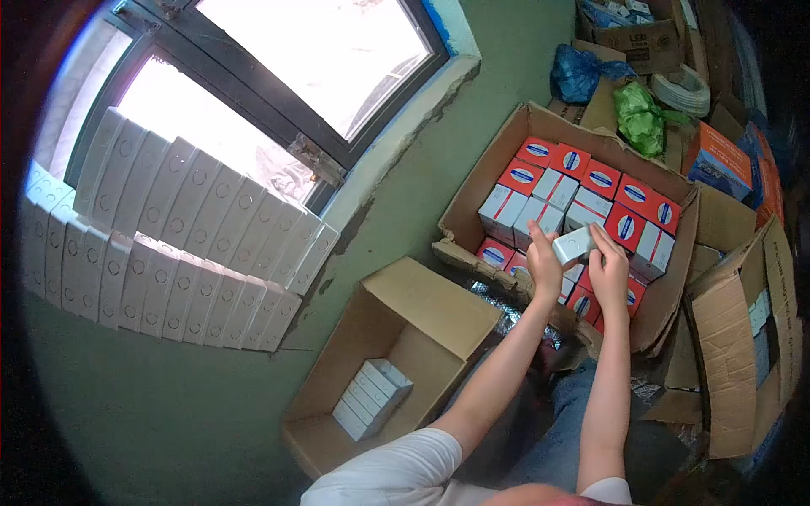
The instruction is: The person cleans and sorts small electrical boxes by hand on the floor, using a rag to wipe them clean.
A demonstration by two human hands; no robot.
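A white plastic electrical box (574,244) with a round mark on its face is held between my two hands. My left hand (544,263) grips its left side, with the thumb and fingers partly hidden from view. On the opposite side, the fingers of my right hand (609,268) close against its edge. Beneath both hands is an open cardboard carton (553,122) packed with small red-and-white boxes (602,180), some showing a blue oval label and others a white side with a red stripe.
Left of my arms, an open cardboard carton (456,325) contains several white electrical boxes (371,399). More are stacked in rows (202,190) by the window. A green bag (639,118), blue bag (582,72), wire coil (680,93) and another open carton (730,371) crowd the right side.
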